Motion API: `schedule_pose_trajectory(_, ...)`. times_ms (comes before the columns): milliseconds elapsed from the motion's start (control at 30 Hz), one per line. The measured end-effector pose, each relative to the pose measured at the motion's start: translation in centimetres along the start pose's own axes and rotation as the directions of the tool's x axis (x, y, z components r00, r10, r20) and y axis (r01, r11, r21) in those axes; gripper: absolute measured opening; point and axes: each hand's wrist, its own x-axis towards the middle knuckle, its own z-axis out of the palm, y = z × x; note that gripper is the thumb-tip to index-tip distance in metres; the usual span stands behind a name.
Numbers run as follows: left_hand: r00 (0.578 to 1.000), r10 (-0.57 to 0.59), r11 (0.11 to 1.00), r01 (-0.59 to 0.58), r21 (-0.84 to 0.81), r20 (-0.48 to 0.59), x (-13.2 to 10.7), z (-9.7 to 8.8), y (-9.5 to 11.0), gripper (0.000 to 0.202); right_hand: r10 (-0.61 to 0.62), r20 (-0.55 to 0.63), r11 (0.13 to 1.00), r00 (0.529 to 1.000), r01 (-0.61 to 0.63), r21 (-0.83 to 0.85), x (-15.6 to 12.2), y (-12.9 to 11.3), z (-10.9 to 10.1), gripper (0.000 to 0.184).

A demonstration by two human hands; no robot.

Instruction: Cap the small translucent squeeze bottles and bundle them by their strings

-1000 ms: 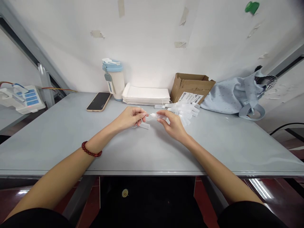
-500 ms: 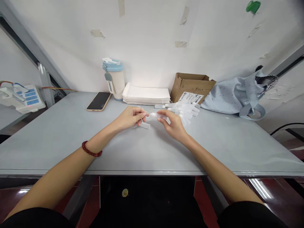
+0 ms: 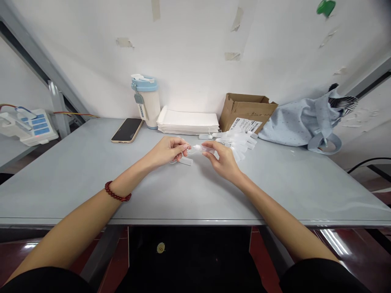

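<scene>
Over the middle of the grey table (image 3: 91, 179), my left hand (image 3: 167, 151) and my right hand (image 3: 222, 159) meet, both pinching a small clear plastic piece (image 3: 195, 149) between their fingertips. A clear plastic tube (image 3: 185, 161) hangs just under my left fingers, linked to the piece by a thin loop. My left wrist wears a dark red bead bracelet (image 3: 117, 195). A pile of the same clear tubes (image 3: 238, 140) lies just behind my right hand.
At the back stand a white and blue tumbler (image 3: 146, 101), a phone (image 3: 127, 130), a stack of white sheets (image 3: 188, 121), an open cardboard box (image 3: 247, 112) and a light blue cloth bag (image 3: 305, 122). A device with blue buttons (image 3: 30, 126) sits far left.
</scene>
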Motion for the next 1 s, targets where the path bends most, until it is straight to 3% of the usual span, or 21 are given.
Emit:
schedule_pose_trajectory(700, 1.000, -0.003, 0.999, 0.004, -0.038, 0.009, 0.1, 0.0, -0.3, 0.017, -0.087, -0.027, 0.996, 0.996, 0.087, -0.004, 0.0, 0.3, 0.0, 0.016)
schedule_pose_trajectory(1000, 1.000, 0.023, 0.999, -0.023, 0.046, 0.007, 0.3, 0.3, -1.0, 0.020, -0.123, -0.033, 0.991, 0.992, 0.122, -0.049, -0.2, 0.4, 0.2, 0.016)
